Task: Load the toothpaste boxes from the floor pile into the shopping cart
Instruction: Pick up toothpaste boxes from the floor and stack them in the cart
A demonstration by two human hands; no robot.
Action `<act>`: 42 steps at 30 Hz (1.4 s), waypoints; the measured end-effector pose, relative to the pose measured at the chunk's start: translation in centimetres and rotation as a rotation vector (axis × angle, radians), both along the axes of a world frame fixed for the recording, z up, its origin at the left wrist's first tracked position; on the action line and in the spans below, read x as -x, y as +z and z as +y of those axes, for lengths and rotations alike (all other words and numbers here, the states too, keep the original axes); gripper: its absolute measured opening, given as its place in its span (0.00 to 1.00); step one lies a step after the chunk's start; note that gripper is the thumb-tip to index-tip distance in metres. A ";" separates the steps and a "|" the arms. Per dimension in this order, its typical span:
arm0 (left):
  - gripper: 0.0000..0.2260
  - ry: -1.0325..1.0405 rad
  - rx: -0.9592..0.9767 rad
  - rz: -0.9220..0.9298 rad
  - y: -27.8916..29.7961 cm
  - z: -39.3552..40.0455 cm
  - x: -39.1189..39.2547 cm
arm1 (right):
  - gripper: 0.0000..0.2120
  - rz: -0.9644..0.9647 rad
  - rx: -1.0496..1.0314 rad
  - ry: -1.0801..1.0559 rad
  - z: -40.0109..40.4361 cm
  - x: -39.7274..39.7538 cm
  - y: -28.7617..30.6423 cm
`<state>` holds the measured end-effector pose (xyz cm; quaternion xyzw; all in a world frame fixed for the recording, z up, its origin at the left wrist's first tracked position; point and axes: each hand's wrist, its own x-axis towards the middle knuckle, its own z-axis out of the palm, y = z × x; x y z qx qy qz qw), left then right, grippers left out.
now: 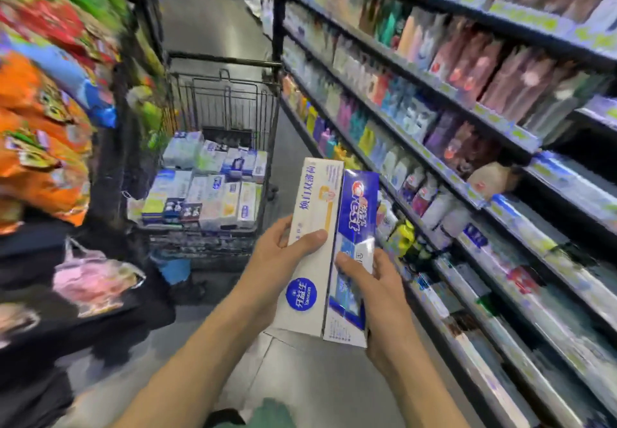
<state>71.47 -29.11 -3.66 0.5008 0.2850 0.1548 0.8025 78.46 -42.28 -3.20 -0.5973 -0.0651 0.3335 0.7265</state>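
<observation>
My left hand (283, 254): grips white cardboard toothpaste box (309, 250), blue "Yaeson" roundel.
My right hand (370, 280): grips blue "Crest" toothpaste box (354, 244).
Black wire shopping cart (267, 120): stacked boxes, print unreadable.

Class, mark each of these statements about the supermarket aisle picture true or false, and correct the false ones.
1. The left hand holds a long white cardboard toothpaste box. True.
2. The right hand is empty. False: it holds a blue cardboard toothpaste box.
3. The two held boxes lie side by side, touching. True.
4. The black wire shopping cart holds nothing. False: many boxes are stacked in it.
5. The cart stands behind the person. False: it is ahead, left of the held boxes.
</observation>
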 end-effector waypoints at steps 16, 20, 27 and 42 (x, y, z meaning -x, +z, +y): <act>0.21 0.248 0.132 0.055 -5.5 24.8 -2.9 | 0.19 0.078 0.123 0.278 28.0 -7.5 -4.2; 0.23 0.338 0.120 0.130 -6.3 31.0 -7.4 | 0.17 0.074 0.108 0.310 34.6 -12.4 -5.8; 0.26 0.483 0.018 0.280 -8.5 41.6 -14.7 | 0.13 0.098 0.130 0.321 45.2 -20.7 -8.7; 0.22 0.258 -0.566 0.728 -19.0 62.4 -24.6 | 0.24 0.065 0.260 0.224 62.8 -27.9 -18.7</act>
